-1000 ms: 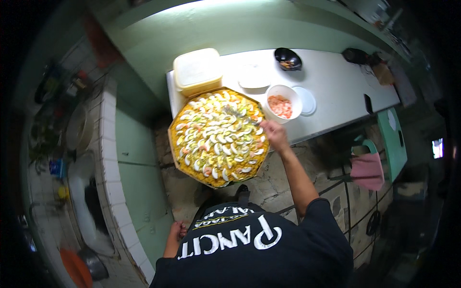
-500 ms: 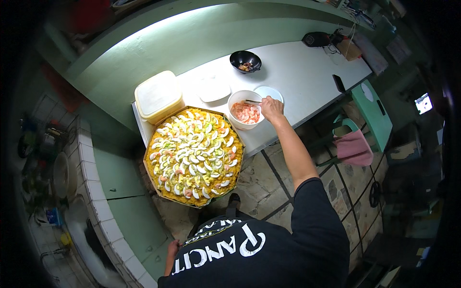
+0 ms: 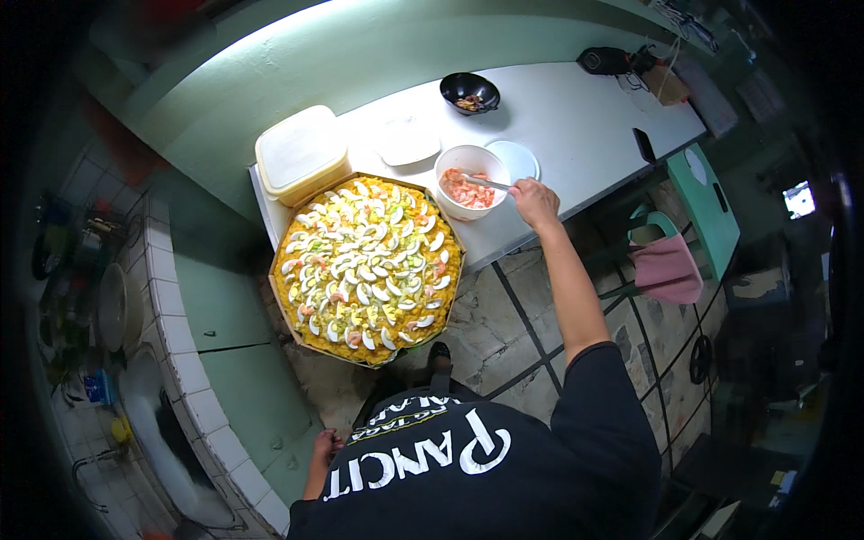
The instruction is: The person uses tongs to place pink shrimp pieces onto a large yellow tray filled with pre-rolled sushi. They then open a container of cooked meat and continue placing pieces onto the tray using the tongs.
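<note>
My right hand [image 3: 537, 202] is closed on the handle of a long metal spoon [image 3: 489, 183]. The spoon's far end dips into a white round tub [image 3: 468, 212] of pink peeled shrimp [image 3: 468, 192], and part of it is hidden there. Left of the tub, a big octagonal tray [image 3: 282, 317] holds yellow-orange noodles topped with egg slices, some shrimp and green bits. It overhangs the table's near edge, close to my body. My left hand [image 3: 326, 445] hangs low beside my body, its fingers curled, with nothing seen in them.
On the white table [image 3: 576, 117] are a lidded cream container [image 3: 301, 157], a white dish [image 3: 407, 142], a pale round lid [image 3: 515, 162], a black bowl [image 3: 470, 93] with brown bits and a phone [image 3: 643, 145]. A green chair [image 3: 706, 211] with a pink cloth stands right. A tiled sink counter [image 3: 184, 351] runs left.
My right hand has drawn back a little to the right of the tub, and more of the spoon's handle shows. The whole view has shifted slightly; my left hand stays low.
</note>
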The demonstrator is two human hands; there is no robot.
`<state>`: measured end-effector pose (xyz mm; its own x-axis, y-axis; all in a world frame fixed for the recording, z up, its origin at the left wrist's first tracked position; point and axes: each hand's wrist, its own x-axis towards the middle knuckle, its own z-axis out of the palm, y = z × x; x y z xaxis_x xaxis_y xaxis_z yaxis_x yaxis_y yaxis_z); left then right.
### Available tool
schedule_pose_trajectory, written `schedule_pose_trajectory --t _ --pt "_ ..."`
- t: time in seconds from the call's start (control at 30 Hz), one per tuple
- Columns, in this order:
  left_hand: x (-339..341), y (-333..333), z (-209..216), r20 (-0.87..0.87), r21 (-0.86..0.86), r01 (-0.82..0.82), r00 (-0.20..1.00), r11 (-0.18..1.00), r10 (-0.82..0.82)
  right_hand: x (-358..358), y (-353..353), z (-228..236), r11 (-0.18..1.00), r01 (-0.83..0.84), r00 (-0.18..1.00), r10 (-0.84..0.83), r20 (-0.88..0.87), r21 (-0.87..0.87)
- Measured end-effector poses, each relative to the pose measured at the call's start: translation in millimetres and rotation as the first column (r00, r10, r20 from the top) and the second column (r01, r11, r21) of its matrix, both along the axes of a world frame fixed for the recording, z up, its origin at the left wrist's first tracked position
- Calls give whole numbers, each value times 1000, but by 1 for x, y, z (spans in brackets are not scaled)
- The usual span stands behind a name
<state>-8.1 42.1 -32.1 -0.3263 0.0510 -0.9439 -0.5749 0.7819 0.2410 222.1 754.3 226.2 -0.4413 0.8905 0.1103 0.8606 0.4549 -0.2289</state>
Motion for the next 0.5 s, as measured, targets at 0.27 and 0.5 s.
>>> schedule_pose_trajectory --t 0.27,0.5 --pt "-11 1 -1 -9 7 43 999 999 -43 0 -1 23 998 18 1000 -19 18 52" --pt "-7 -17 -28 -20 95 -22 1000 995 24 -13 0 27 992 128 989 -127 70 -5"
